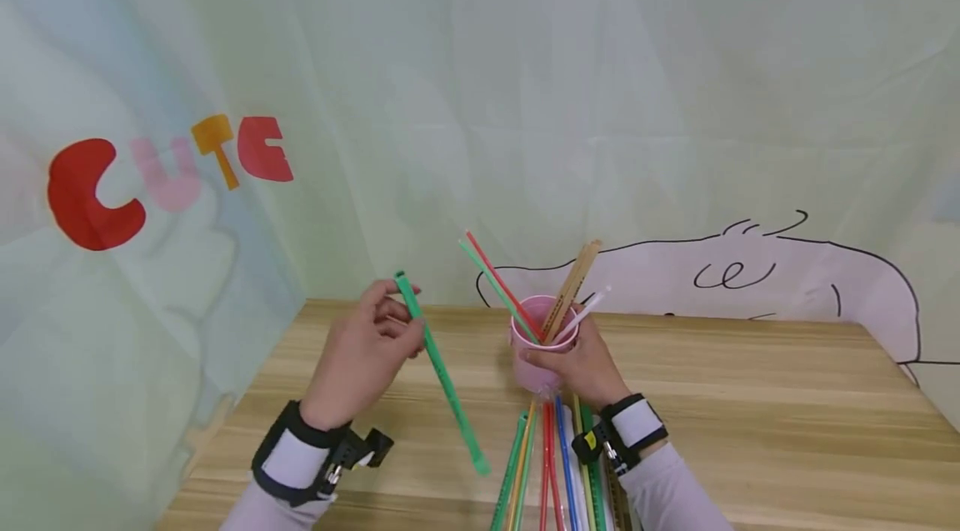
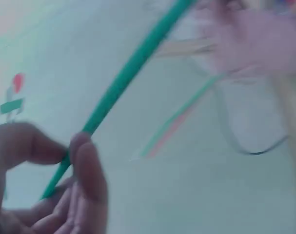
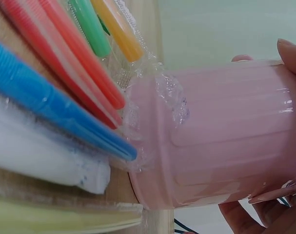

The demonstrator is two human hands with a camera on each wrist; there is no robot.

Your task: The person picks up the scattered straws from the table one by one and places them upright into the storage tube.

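Observation:
My left hand [image 1: 360,360] pinches a long green straw in a wrapper [image 1: 448,391] near its top end; it slants down to the right above the table. In the left wrist view, thumb and fingertips meet on that straw [image 2: 130,70]. A pink cup [image 1: 534,374] stands at the middle of the table, and my right hand [image 1: 596,366] grips it round the side and rim. Out of the cup stick a red straw [image 1: 491,268], a light green straw [image 1: 480,264], brown straws [image 1: 572,289] and a white straw [image 1: 592,303]. The right wrist view shows the cup's ribbed wall [image 3: 230,131].
In front of the cup lies a row of wrapped straws on the wooden table [image 1: 765,414], among them red straws [image 1: 551,456], a blue straw [image 1: 566,464] and a green straw [image 1: 510,473]. Their clear wrappers [image 3: 172,92] touch the cup's base. A printed curtain [image 1: 450,97] hangs behind.

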